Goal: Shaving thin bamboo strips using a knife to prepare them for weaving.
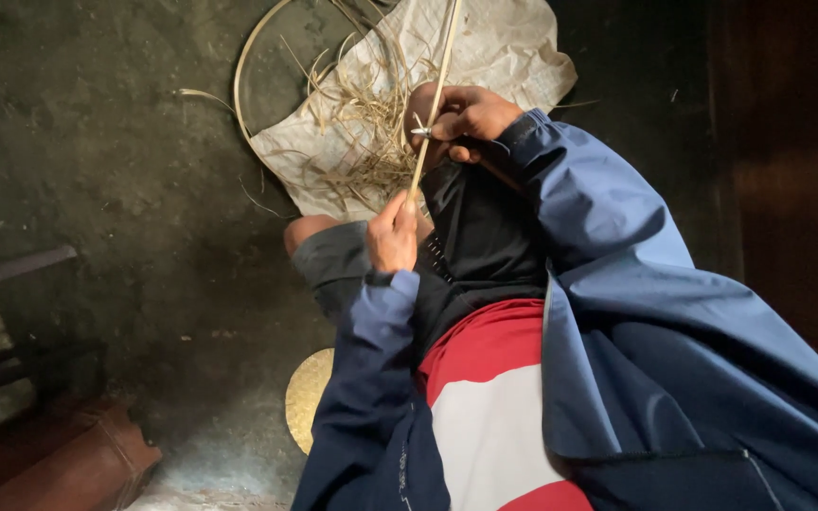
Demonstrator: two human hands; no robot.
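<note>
**Hands Worked a Bamboo Strip Over a Littered Sack**

Left hand (392,235) pinched the bamboo strip (435,95) at its lower end; right hand (461,118) clenched it higher, with a small blade (420,132). Beyond, a white sack (504,47) on the floor held pale shavings (362,123).

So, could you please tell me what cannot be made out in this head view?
- The thin strip: its far end is cut off by the top edge.
- The small metal tool in the right hand: too small, half hidden by fingers.
- The left hand: its fingertips curl out of sight.
- The round golden thing: partly hidden by the left sleeve.
</note>
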